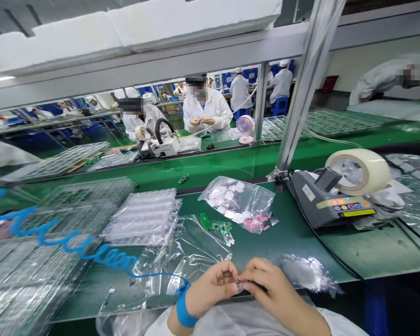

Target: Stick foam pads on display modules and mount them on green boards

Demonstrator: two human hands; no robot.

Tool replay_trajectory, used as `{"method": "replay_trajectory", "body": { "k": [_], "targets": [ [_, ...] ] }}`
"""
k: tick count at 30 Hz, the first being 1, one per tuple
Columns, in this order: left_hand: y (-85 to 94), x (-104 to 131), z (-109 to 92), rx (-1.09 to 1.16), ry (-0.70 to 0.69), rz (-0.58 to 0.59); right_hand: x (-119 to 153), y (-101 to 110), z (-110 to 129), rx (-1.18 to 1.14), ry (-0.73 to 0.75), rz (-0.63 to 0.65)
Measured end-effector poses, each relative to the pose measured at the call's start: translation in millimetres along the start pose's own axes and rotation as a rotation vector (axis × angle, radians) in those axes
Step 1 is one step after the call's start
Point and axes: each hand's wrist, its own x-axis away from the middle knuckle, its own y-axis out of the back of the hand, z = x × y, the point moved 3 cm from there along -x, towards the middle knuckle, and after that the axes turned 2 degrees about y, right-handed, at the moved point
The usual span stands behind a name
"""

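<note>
Close to the table's front edge, my left hand (213,285) and my right hand (270,283) meet with fingertips pinched together. Between them is a small shiny piece (240,286), mostly covered by the fingers; its kind cannot be made out. A blue wrist strap (185,308) with a coiled blue cord (87,246) is on my left wrist. Just beyond the hands lie small green circuit boards (222,227) beside a clear plastic sheet (191,245). To the right of my right hand is a crumpled clear bag (310,271).
An opened bag of white and pink pieces (235,198) lies farther back. At the right stands a grey tape dispenser (322,200) with its black cable. Stacked clear trays (142,217) fill the left side. A metal post (306,88) rises behind; co-workers sit beyond.
</note>
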Motion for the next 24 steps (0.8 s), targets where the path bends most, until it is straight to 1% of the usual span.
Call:
{"method": "replay_trajectory", "body": {
  "k": [3, 5, 7, 8, 10, 13, 14, 16, 17, 20, 22, 24],
  "targets": [
    [-18.5, -21.2, 12.0, 0.195, 0.064, 0.058, 12.8, 16.6, -0.3, 0.057, 0.037, -0.131],
    [-28.4, -33.9, 18.1, 0.328, 0.089, 0.043, 20.4, 23.4, -0.9, 0.152, 0.096, -0.218],
    [-36.3, -44.6, 22.3, 0.445, 0.092, -0.013, 23.4, 28.5, -7.2, 0.271, 0.082, -0.225],
    [-38.9, -49.1, 23.5, 0.493, 0.087, -0.051, 22.4, 32.1, -13.9, 0.326, 0.043, -0.21],
    [-41.1, -55.8, 24.0, 0.563, 0.074, -0.144, 14.6, 43.6, -35.1, 0.431, -0.093, -0.196],
    [-39.1, -59.8, 21.6, 0.617, 0.08, -0.278, -7.9, 65.2, -81.1, 0.554, -0.379, -0.22],
    [-38.1, -59.6, 20.3, 0.628, 0.089, -0.311, -16.7, 69.9, -96.8, 0.594, -0.472, -0.211],
    [-37.2, -57.4, 17.6, 0.646, 0.106, -0.353, -32.8, 73.5, -122.5, 0.64, -0.613, -0.166],
    [-37.4, -55.8, 16.2, 0.651, 0.116, -0.36, -38.9, 73.0, -131.5, 0.652, -0.659, -0.141],
    [-40.1, -52.1, 11.8, 0.653, 0.146, -0.347, -44.2, 69.6, -144.3, 0.655, -0.716, -0.092],
    [-44.4, -52.6, 8.4, 0.655, 0.157, -0.322, -37.9, 70.2, -146.4, 0.635, -0.706, -0.081],
    [-53.4, -56.9, 4.9, 0.663, 0.164, -0.28, -27.8, 74.5, -148.0, 0.599, -0.675, -0.088]
  ]
}}
